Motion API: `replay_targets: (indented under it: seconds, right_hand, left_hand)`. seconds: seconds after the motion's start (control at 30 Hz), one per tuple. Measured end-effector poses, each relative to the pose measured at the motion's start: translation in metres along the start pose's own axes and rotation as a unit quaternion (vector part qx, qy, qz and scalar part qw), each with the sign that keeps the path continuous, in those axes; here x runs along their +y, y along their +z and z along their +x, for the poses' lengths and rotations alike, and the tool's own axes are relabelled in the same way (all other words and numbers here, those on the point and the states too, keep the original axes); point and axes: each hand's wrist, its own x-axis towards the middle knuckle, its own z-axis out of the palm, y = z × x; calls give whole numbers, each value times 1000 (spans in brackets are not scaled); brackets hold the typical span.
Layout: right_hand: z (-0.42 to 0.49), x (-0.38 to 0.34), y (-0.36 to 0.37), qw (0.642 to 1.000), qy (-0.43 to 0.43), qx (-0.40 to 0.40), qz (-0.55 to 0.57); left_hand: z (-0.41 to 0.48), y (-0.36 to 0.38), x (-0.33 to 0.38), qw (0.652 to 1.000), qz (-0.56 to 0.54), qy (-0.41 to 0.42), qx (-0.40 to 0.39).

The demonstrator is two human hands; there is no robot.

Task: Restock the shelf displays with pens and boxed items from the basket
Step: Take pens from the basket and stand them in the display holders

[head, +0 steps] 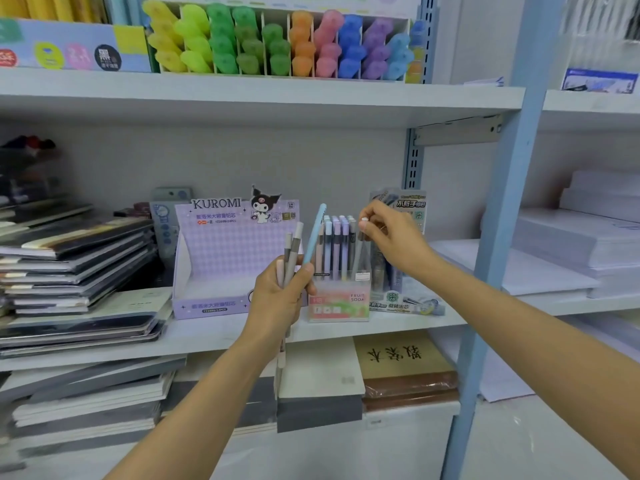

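Observation:
My left hand [278, 299] grips a bundle of pens upright in front of the middle shelf: grey and beige ones [290, 252] plus a light blue pen [314, 233] leaning right. Just right of it stands a clear pen display [339, 299] labelled FRUIT SODA, with several pastel pens standing in it. My right hand [388, 235] pinches the white top of a grey pen [358, 252] at the display's right end; the pen's lower part sits inside the display. No basket is in view.
A purple KUROMI display box [221, 268] stands left of the pen display. Packaged refills [398, 251] stand behind my right hand. Stacked notebooks [76, 271] fill the shelf's left. Highlighters [277, 43] line the upper shelf. A blue shelf post [502, 220] rises at right.

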Motion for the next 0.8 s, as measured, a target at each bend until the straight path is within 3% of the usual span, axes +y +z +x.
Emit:
replay_targets:
  seconds: [0.27, 0.5, 0.63, 0.7, 0.8]
  right_hand:
    - [7, 0, 8, 998, 1, 53, -27]
    - [3, 1, 9, 995, 38, 47, -75]
    - [-4, -24, -2, 994, 15, 67, 89]
    - [-9, -38, -4, 976, 25, 13, 217]
    - [-14, -48, -4, 953, 34, -62, 296]
  left_hand:
    - [2, 0, -4, 1000, -6, -3, -4]
    - [2, 0, -3, 1000, -14, -12, 2]
    - [-1, 0, 2, 1000, -16, -19, -7]
    - [-4, 1, 5, 1000, -13, -19, -17]
    - [-9, 1, 10, 999, -2, -19, -29]
